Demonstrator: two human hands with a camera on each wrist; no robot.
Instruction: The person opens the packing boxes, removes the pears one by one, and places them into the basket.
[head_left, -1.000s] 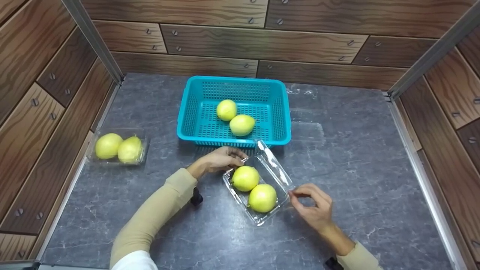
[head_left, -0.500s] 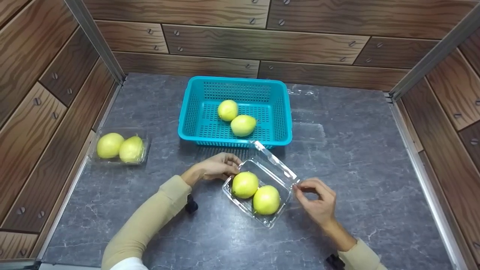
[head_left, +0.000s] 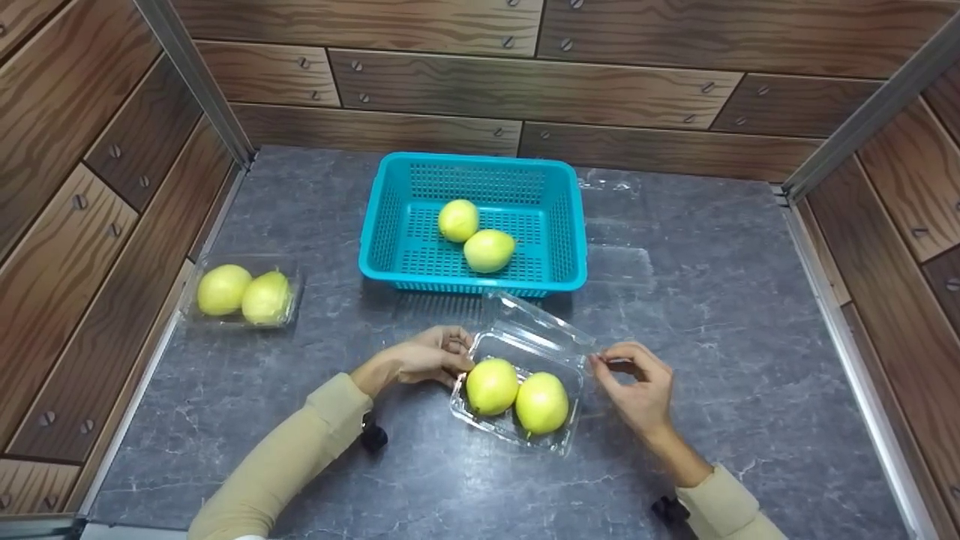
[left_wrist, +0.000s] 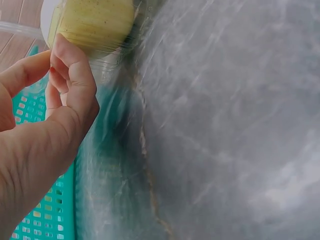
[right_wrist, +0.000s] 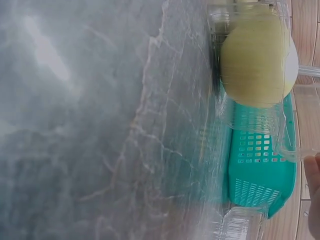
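A clear plastic clamshell container (head_left: 506,433) stands in front of the basket with two round yellow-green fruits (head_left: 492,386) in it. Its transparent lid (head_left: 534,319) is raised and leans back toward the basket. My left hand (head_left: 431,356) pinches the container's left rim between thumb and forefinger; the left wrist view shows the fingertips (left_wrist: 61,44) right beside a fruit. On the other side, my right hand (head_left: 641,382) pinches the clear plastic at the right end, near the hinge. Only part of that hand shows at the edge of the right wrist view.
Behind the container is a turquoise perforated basket (head_left: 375,259) holding two more such fruits (head_left: 489,250). Far left, a closed clear container (head_left: 241,321) holds two fruits. Clear empty plastic packaging (head_left: 621,264) lies right of the basket. Wood-patterned walls (head_left: 525,86) enclose the grey table.
Both hands have turned the container counterclockwise, so its near long side lies more level across the view. The left hand came nearer me, while the right moved slightly away. Basket fruits stayed put.
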